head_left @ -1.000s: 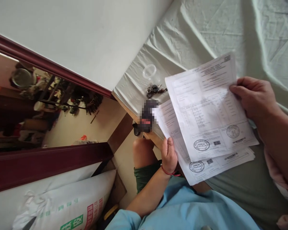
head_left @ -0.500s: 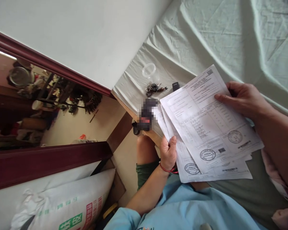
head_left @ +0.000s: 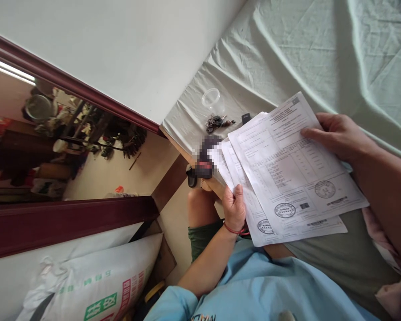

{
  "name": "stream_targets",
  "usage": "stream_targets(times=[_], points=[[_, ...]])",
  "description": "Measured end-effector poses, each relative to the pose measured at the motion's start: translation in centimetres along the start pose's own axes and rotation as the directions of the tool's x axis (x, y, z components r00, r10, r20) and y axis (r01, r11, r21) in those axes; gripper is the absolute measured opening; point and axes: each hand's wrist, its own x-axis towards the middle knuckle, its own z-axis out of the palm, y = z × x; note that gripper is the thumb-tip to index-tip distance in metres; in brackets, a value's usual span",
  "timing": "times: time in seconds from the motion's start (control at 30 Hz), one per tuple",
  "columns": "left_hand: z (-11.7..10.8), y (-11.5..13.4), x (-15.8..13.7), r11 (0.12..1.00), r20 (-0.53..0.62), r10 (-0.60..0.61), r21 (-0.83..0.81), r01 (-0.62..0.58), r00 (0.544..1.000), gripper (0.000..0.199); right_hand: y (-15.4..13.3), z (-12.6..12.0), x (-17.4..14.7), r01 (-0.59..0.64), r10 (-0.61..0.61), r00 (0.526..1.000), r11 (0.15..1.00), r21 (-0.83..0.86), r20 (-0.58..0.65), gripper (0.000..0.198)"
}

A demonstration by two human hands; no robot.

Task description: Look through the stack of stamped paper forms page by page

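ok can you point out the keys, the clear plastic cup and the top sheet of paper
Keys (head_left: pixel 214 123): head view, middle of the bunch.
Clear plastic cup (head_left: pixel 216 106): head view, on its side wall.
Top sheet of paper (head_left: pixel 289 166): head view, middle of its printed face.

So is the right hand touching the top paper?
Touching: the head view shows the right hand gripping the top paper at its edge, with the thumb lying on the printed side.

The top sheet (head_left: pixel 287 165) has print too small to read. It mostly hides the lower sheets (head_left: pixel 254 209); left of it, a dark object (head_left: pixel 206 154) is pixelated.
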Motion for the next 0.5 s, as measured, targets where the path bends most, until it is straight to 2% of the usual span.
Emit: stream_targets(times=[0.1, 0.17, 0.23, 0.3, 0.4, 0.5], points=[[-0.1, -0.3, 0.1, 1.0, 0.006, 0.017, -0.018, -0.017, 1.0, 0.044, -1.0, 0.3, -0.6, -0.073, 0.071, 0.997, 0.994, 0.08, 0.027, 0.04], [0.0, -0.4, 0.1, 0.999, 0.015, 0.027, -0.033, -0.027, 1.0, 0.043, -1.4, 0.2, -0.8, -0.11, 0.096, 0.989, 0.986, 0.127, 0.11, 0.05], [0.0, -0.4, 0.1, 0.998, 0.014, 0.016, -0.058, -0.015, 1.0, 0.043, -1.4, 0.0, -0.8, -0.171, 0.142, 0.967, 0.977, 0.127, 0.209, 0.049], [0.1, -0.6, 0.0, 0.993, -0.007, -0.029, -0.116, 0.028, 1.0, 0.045, -1.2, -0.1, -0.8, -0.205, 0.173, 0.954, 0.972, 0.113, 0.245, 0.044], [0.3, -0.9, -0.1, 0.966, -0.046, -0.114, -0.24, 0.1, 0.992, 0.05, -0.9, 0.0, -0.7, -0.171, 0.14, 0.972, 0.972, 0.161, 0.188, 0.035], [0.2, -1.3, 0.0, 0.961, -0.058, -0.129, -0.254, 0.11, 0.99, 0.05, -0.8, 0.3, -0.6, -0.087, 0.076, 0.996, 0.957, 0.277, 0.05, 0.029]])
